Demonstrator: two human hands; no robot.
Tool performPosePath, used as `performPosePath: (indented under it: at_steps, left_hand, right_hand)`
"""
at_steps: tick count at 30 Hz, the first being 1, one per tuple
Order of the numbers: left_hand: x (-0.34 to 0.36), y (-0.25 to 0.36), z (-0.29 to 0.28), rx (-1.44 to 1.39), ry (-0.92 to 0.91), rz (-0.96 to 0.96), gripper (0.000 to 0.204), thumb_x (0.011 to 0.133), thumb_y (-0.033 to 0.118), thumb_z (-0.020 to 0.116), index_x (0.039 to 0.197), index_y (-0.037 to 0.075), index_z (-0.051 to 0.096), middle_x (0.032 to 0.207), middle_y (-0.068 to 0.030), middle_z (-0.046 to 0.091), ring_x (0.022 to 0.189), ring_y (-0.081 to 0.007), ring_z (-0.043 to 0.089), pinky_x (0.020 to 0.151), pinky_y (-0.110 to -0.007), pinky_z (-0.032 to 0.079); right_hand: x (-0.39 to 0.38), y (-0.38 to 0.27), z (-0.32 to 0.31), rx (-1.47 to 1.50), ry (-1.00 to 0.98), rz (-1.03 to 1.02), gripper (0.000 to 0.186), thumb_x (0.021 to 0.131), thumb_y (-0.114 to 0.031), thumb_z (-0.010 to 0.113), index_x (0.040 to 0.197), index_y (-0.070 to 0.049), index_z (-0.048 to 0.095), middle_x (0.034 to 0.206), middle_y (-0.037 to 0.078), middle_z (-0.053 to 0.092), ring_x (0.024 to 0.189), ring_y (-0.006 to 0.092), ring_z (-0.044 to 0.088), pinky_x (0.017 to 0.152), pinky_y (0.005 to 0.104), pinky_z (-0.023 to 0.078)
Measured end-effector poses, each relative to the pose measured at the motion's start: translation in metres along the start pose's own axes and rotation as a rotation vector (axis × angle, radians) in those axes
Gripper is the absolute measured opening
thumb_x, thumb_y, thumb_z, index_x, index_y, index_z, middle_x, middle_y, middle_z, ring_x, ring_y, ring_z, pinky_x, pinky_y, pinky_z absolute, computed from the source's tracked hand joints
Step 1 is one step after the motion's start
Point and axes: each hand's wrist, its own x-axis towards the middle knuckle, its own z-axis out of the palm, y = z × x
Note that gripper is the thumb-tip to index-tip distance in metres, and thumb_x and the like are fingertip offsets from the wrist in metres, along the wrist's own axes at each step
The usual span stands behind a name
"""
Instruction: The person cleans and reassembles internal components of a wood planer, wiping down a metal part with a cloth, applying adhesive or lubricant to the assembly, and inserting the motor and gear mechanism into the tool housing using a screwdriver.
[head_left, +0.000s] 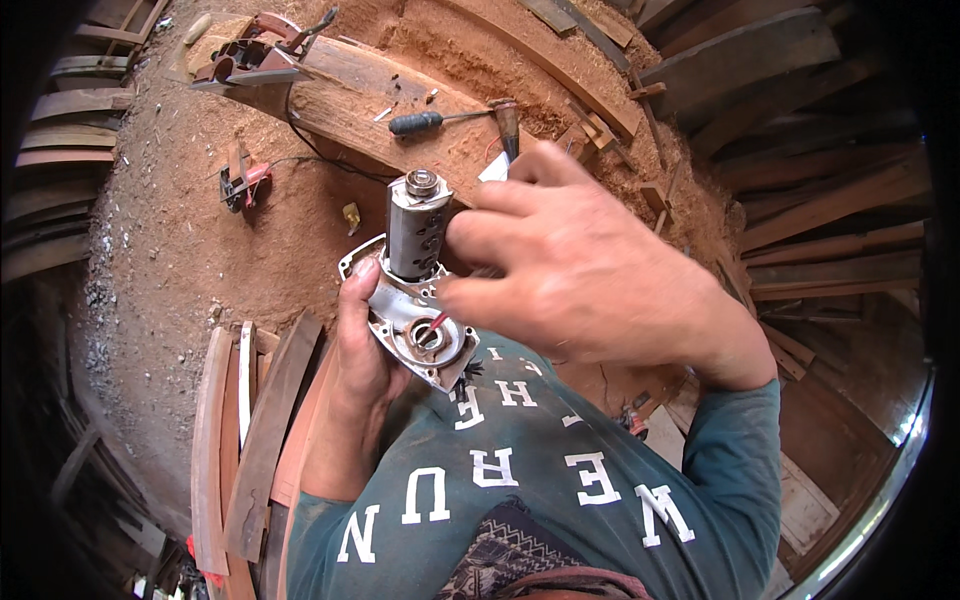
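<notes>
The left hand (362, 350) clasps the metal housing (392, 308); above it the curled right hand (570, 250) pinches a red rod (437, 322).

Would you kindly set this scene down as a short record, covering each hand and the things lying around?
Left hand: the hand holds a metal housing, thumb on top
Housing: a metallic cylinder stands up from it; round opening at the near end
Right hand: the hand is blurred, beside the cylinder; a thin red piece shows below its fingers, the hold hidden
Wooden beam: dark-handled screwdriver lying on it
Ground: sawdust; red tool
</notes>
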Motion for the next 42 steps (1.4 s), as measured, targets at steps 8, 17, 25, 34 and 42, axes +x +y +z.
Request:
performPosePath:
  at_steps: [8, 17, 25, 34, 42]
  left_hand:
    - [-0.003, 0.002, 0.001, 0.069, 0.106, 0.018, 0.064, 0.108, 0.051, 0.045, 0.140, -0.002, 0.058, 0.118, -0.0201, 0.074, 0.102, -0.0279, 0.076, 0.089, -0.041, 0.064]
    - [-0.003, 0.005, 0.006, -0.072, -0.072, 0.015, 0.061, 0.110, 0.046, 0.043, 0.144, -0.002, 0.057, 0.127, -0.0196, 0.072, 0.114, -0.0270, 0.073, 0.103, -0.041, 0.058]
    - [0.001, 0.010, 0.015, 0.209, 0.088, -0.030, 0.075, 0.103, 0.061, 0.044, 0.128, -0.007, 0.062, 0.100, -0.0207, 0.075, 0.085, -0.0256, 0.076, 0.075, -0.037, 0.063]
    - [0.002, 0.007, 0.013, 0.124, 0.040, -0.087, 0.069, 0.107, 0.055, 0.043, 0.148, 0.000, 0.053, 0.129, -0.0195, 0.070, 0.115, -0.0268, 0.073, 0.100, -0.041, 0.060]
    - [0.005, 0.008, 0.014, 0.121, 0.010, -0.051, 0.063, 0.110, 0.051, 0.039, 0.146, 0.002, 0.056, 0.128, -0.0175, 0.071, 0.115, -0.0243, 0.072, 0.099, -0.040, 0.059]
  right_hand:
    - [-0.010, -0.006, -0.001, -0.038, -0.023, 0.101, 0.013, 0.080, -0.023, 0.072, 0.090, -0.014, 0.073, 0.089, 0.001, 0.056, 0.095, 0.0201, 0.063, 0.094, 0.0453, 0.046]
    - [-0.010, -0.012, 0.016, -0.001, 0.046, 0.082, 0.013, 0.075, -0.020, 0.072, 0.083, -0.011, 0.069, 0.085, 0.001, 0.053, 0.085, 0.0197, 0.059, 0.090, 0.0447, 0.046]
    - [-0.019, 0.004, -0.007, -0.038, 0.132, 0.167, 0.016, 0.074, -0.021, 0.077, 0.088, -0.017, 0.073, 0.087, -0.002, 0.059, 0.086, 0.0189, 0.061, 0.098, 0.0487, 0.046]
    - [-0.007, -0.009, -0.002, -0.122, 0.086, 0.115, 0.016, 0.075, -0.020, 0.076, 0.091, -0.018, 0.076, 0.088, -0.004, 0.059, 0.089, 0.0151, 0.063, 0.107, 0.0519, 0.042]
    - [0.000, -0.013, 0.003, -0.203, -0.011, 0.040, 0.016, 0.074, -0.022, 0.072, 0.088, -0.014, 0.074, 0.091, -0.002, 0.057, 0.091, 0.0155, 0.061, 0.107, 0.0526, 0.040]
